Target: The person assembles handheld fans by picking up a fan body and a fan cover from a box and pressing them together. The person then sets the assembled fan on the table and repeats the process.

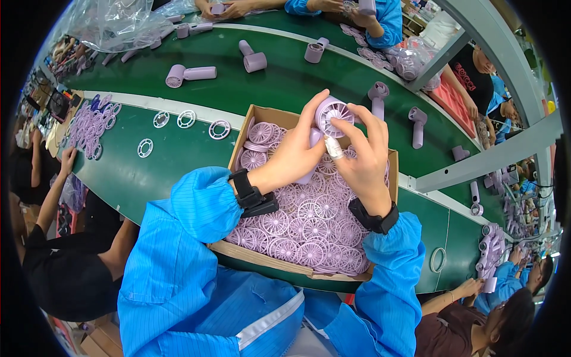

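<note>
Above an open cardboard box (pixel 266 254), I hold a light purple handheld fan (pixel 333 113) with its round spoked face turned up. My left hand (pixel 294 152) is closed round its body, the index finger along the rim of the head. My right hand (pixel 364 163) grips the head from the other side, with fingertips on the spoked face and rim. A white wrap (pixel 333 147) covers the tip of one right-hand digit. Beneath both hands, the box is filled with round purple spoked grilles (pixel 312 229). My hands hide part of the fan's handle.
Several purple fan bodies (pixel 199 73) lie on the green conveyor (pixel 220 98) beyond the box. Loose rings (pixel 186 119) and a purple heap of rings (pixel 89 128) are at left. A grey metal frame (pixel 493 157) stands at right. Co-workers sit on both sides and opposite.
</note>
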Action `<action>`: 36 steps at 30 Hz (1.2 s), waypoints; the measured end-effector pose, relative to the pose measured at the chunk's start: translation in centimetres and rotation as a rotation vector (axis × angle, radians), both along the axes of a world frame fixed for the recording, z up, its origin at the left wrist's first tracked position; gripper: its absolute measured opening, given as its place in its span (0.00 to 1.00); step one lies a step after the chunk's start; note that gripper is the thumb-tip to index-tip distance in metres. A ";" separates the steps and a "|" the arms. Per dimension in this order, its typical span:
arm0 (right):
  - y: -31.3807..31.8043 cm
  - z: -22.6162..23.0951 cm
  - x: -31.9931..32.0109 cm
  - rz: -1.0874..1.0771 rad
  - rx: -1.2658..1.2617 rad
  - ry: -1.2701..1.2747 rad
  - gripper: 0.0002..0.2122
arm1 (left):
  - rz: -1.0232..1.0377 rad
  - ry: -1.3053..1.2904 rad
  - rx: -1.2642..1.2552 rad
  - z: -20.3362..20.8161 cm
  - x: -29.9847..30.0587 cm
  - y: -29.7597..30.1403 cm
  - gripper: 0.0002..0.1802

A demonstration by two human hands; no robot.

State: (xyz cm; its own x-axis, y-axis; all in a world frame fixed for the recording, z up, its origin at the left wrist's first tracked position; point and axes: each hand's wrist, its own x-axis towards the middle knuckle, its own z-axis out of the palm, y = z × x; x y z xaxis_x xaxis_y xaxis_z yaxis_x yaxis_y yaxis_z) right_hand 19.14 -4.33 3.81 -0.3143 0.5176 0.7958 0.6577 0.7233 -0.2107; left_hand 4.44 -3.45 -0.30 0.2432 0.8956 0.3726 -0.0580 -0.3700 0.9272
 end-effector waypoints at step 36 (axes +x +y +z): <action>0.6 -1.1 0.5 0.343 -0.526 0.563 0.13 | -0.036 -0.292 -0.105 1.3 -0.5 0.4 0.32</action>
